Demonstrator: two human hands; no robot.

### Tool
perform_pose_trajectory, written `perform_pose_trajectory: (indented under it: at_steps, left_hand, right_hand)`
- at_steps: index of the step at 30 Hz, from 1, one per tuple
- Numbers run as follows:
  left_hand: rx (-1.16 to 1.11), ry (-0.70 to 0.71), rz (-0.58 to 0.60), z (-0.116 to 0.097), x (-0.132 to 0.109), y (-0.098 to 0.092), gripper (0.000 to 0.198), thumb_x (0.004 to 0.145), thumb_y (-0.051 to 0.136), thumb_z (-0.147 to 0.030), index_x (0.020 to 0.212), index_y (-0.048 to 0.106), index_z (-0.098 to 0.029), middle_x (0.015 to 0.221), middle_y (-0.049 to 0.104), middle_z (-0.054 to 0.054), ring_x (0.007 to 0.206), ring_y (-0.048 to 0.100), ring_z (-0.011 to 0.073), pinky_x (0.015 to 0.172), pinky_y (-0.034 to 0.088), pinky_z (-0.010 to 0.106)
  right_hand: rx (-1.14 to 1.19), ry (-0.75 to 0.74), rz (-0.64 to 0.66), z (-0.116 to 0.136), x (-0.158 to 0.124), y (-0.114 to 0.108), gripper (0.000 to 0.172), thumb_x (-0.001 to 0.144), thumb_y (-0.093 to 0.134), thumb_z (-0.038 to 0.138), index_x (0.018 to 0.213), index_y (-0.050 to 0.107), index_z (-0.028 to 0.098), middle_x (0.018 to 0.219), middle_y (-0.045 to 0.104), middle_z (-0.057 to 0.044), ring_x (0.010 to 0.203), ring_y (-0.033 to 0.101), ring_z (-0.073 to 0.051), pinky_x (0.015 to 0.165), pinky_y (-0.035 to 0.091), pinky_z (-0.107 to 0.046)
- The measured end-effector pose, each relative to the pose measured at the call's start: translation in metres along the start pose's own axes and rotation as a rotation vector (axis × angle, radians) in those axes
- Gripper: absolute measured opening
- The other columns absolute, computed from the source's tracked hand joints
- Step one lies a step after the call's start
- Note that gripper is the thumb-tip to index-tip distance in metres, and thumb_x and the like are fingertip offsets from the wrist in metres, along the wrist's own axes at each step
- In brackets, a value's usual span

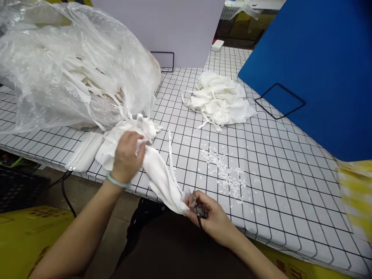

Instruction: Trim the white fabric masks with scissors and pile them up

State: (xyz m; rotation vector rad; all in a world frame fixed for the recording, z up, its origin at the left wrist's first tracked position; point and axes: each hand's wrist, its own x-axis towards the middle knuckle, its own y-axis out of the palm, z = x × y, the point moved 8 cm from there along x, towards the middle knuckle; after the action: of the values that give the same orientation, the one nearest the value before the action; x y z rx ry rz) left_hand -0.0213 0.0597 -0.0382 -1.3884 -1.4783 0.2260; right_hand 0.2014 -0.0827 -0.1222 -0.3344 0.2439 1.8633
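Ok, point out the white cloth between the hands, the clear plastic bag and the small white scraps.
White cloth (159, 169), head view: on its middle stretch.
Clear plastic bag (93, 48), head view: on its upper part.
Small white scraps (228, 175), head view: in the thick of the scatter.

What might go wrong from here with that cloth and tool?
The small tool in the right hand sits close to the white cloth, so a slip might snag it. The cloth reaches the near edge of the table and could slide off if released. Scattered white bits might cling to it.
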Motion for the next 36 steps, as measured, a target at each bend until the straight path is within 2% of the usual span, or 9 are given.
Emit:
perform_pose_trajectory:
  at_steps: [5, 11, 16, 20, 22, 24, 29, 33, 36]
  left_hand:
    - [-0.164, 0.078, 0.273, -0.070, -0.054, 0.042, 0.007, 0.094, 0.058, -0.025, 0.095, 0.062, -0.019, 0.102, 0.066, 0.011, 0.100, 0.062, 0.0263, 0.088, 0.052, 0.041]
    - [-0.498, -0.234, 0.362, -0.060, -0.070, 0.041, 0.028, 0.095, 0.056, -0.035, 0.071, 0.058, -0.020, 0.077, 0.060, 0.007, 0.077, 0.055, 0.0218, 0.075, 0.047, 0.035]
    - [-1.458, -0.953, 0.718, -0.094, -0.087, 0.073, 0.059, 0.098, 0.041, -0.063, 0.094, 0.072, -0.013, 0.092, 0.072, 0.013, 0.085, 0.067, 0.0226, 0.080, 0.054, 0.034]
    - [-1.835, -1.225, 0.527, -0.102, -0.062, 0.086, 0.038, 0.100, 0.050, -0.046, 0.099, 0.071, -0.014, 0.105, 0.071, 0.011, 0.091, 0.069, 0.0177, 0.086, 0.056, 0.030]
    - [-1.799, -1.233, 0.433, -0.091, -0.052, 0.083, 0.019, 0.096, 0.060, -0.028, 0.088, 0.069, -0.013, 0.096, 0.071, 0.008, 0.076, 0.065, 0.0119, 0.074, 0.056, 0.023]
    - [-1.699, -1.166, 0.433, -0.084, -0.046, 0.075, 0.012, 0.091, 0.067, -0.022, 0.085, 0.068, -0.012, 0.085, 0.069, 0.005, 0.061, 0.056, 0.0069, 0.054, 0.047, 0.016]
    - [-1.352, -0.792, 0.799, -0.101, -0.037, 0.051, 0.031, 0.095, 0.060, -0.039, 0.080, 0.065, -0.013, 0.071, 0.066, 0.003, 0.047, 0.042, 0.0047, 0.042, 0.030, 0.016]
    - [-1.049, -0.462, 1.184, -0.123, -0.040, 0.036, 0.034, 0.096, 0.056, -0.038, 0.075, 0.068, -0.015, 0.067, 0.065, 0.003, 0.048, 0.044, 0.0074, 0.047, 0.037, 0.021]
    - [-0.935, -0.437, 1.166, -0.112, -0.042, 0.022, 0.026, 0.094, 0.058, -0.035, 0.083, 0.071, -0.016, 0.072, 0.065, 0.002, 0.054, 0.049, 0.0095, 0.050, 0.038, 0.021]
  right_hand:
    - [-0.137, -0.072, -0.401, 0.020, 0.055, -0.030, 0.028, 0.078, 0.075, 0.041, 0.086, 0.055, 0.024, 0.093, 0.068, -0.004, 0.075, 0.059, -0.018, 0.070, 0.050, -0.033]
    - [-0.207, -0.173, -0.329, 0.062, 0.133, -0.019, 0.019, 0.074, 0.071, 0.021, 0.075, 0.052, 0.024, 0.070, 0.058, 0.004, 0.062, 0.053, -0.014, 0.061, 0.048, -0.030]
    - [0.147, -0.467, -0.362, 0.124, 0.084, -0.048, 0.027, 0.079, 0.077, 0.028, 0.084, 0.051, 0.026, 0.083, 0.058, 0.003, 0.075, 0.061, -0.015, 0.069, 0.055, -0.031]
    - [0.111, -0.472, -0.064, 0.131, 0.028, -0.021, 0.026, 0.082, 0.077, 0.020, 0.079, 0.052, 0.026, 0.080, 0.060, 0.002, 0.076, 0.065, -0.016, 0.073, 0.058, -0.033]
    - [0.053, -0.355, 0.167, 0.108, 0.009, 0.003, 0.024, 0.081, 0.077, 0.017, 0.078, 0.054, 0.025, 0.079, 0.064, 0.001, 0.073, 0.066, -0.017, 0.069, 0.058, -0.034]
    - [0.040, -0.325, 0.199, 0.087, 0.001, 0.004, 0.023, 0.080, 0.078, 0.018, 0.080, 0.057, 0.025, 0.079, 0.068, 0.000, 0.071, 0.066, -0.018, 0.066, 0.057, -0.033]
    - [0.083, -0.499, -0.327, 0.099, 0.029, -0.058, 0.022, 0.085, 0.075, 0.025, 0.082, 0.053, 0.026, 0.094, 0.072, -0.002, 0.096, 0.069, -0.021, 0.088, 0.055, -0.040]
    - [-0.080, -0.420, 0.364, 0.119, 0.079, -0.010, 0.015, 0.081, 0.073, 0.029, 0.089, 0.061, 0.024, 0.110, 0.073, -0.005, 0.122, 0.060, -0.028, 0.103, 0.047, -0.050]
    - [-0.159, -0.219, 0.788, 0.101, 0.087, 0.020, 0.019, 0.072, 0.071, 0.027, 0.090, 0.066, 0.022, 0.090, 0.069, -0.001, 0.090, 0.065, -0.021, 0.078, 0.055, -0.035]
